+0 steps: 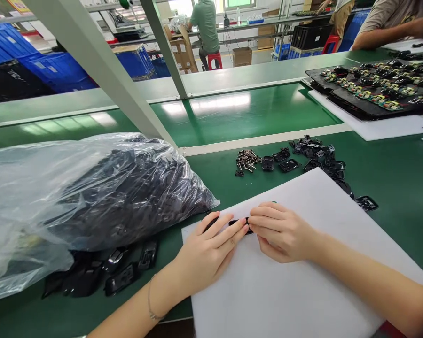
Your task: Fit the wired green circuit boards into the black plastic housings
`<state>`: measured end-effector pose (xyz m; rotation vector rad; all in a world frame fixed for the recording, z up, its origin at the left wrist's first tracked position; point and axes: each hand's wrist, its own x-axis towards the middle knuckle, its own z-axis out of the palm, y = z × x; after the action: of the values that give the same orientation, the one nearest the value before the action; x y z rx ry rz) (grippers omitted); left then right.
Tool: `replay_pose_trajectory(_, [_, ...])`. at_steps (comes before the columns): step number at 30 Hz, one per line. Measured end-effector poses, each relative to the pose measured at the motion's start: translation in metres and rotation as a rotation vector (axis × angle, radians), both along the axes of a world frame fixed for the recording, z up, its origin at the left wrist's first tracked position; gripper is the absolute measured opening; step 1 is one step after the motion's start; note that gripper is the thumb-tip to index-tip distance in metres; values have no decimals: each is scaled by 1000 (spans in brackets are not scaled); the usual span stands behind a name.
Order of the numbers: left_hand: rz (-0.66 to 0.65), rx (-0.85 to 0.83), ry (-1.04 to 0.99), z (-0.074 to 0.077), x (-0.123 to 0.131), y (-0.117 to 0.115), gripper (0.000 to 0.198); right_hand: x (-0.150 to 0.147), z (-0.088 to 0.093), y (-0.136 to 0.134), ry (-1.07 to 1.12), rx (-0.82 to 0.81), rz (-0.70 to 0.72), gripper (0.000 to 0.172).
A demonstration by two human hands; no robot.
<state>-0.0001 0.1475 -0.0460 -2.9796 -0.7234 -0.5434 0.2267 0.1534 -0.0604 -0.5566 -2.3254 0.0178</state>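
A black plastic shell [237, 222] lies on the white foam sheet [268, 291], mostly covered by fingers. My left hand [211, 249] reaches over it, fingers extended and holding it down against the sheet; the thumb is hidden. My right hand [285, 230] is closed in a pinch at the shell's right end, its fingertips touching the left ones. What those fingertips hold is hidden. Another dark piece [211, 223] shows beneath my left index finger. Behind the sheet lie a pile of screws [247, 160], black plastic covers [289, 165] and small black parts [313, 148].
To the left, a clear plastic bag [127, 188] bulges with black parts, with loose black shells [121, 278] before it. A black tray [373, 89] of circuit boards stands back right. A slanted metal post [102, 61] rises behind the bag. One co-worker's arm [384, 36] rests far right.
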Motion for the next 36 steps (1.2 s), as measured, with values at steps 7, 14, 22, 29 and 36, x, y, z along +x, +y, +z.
replay_pose_trajectory(7, [-39,13,-73,0,1,1,34,1,2,2,34,-49,21,19])
replay_pose_trajectory(14, [-69,-14,-43,3,0,2,33,1,1,2,7,-42,27,18])
replay_pose_trajectory(22, [-112,-94,-18,9,-1,12,32,0,7,5,81,-252,11,16])
replay_pose_trajectory(29, [-83,-78,-69,6,-2,9,30,3,8,4,134,-142,-48,18])
replay_pose_trajectory(36, [-81,-90,-78,2,-6,10,32,1,2,-1,31,30,-75,21])
